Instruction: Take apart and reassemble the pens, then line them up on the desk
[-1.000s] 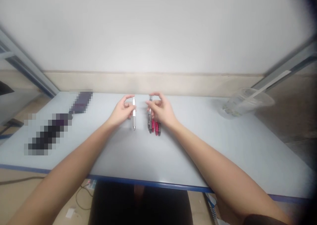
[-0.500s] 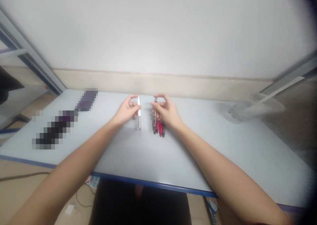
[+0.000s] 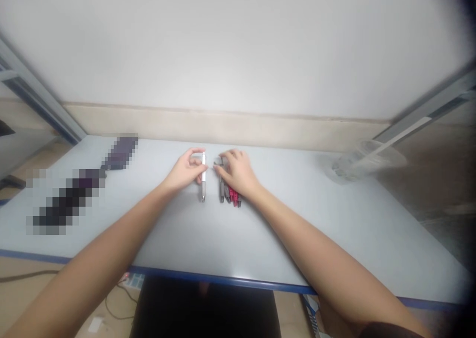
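Between the thumb and index finger of my left hand [image 3: 189, 169] is a white pen [image 3: 204, 172] with a grey grip, its metal tip pointing towards me. To the right, my right hand [image 3: 238, 172] rests over several pens lying side by side, thumb and fingers around the grey pen [image 3: 222, 189] at the left of the row. Red pens [image 3: 233, 195] and other dark-gripped pens show beneath the palm. My right hand hides the upper parts of most of these pens.
A clear plastic container [image 3: 349, 167] stands at the right of the light table [image 3: 223, 244]. A blurred-out dark item [image 3: 74, 194] lies on the left. Behind the table rises a pale wall [image 3: 230, 55]; metal frame posts flank both sides.
The grey pen now lies beside the row at its left, with my right hand lower over the pens. The view has shifted slightly; my left hand still holds the white pen.
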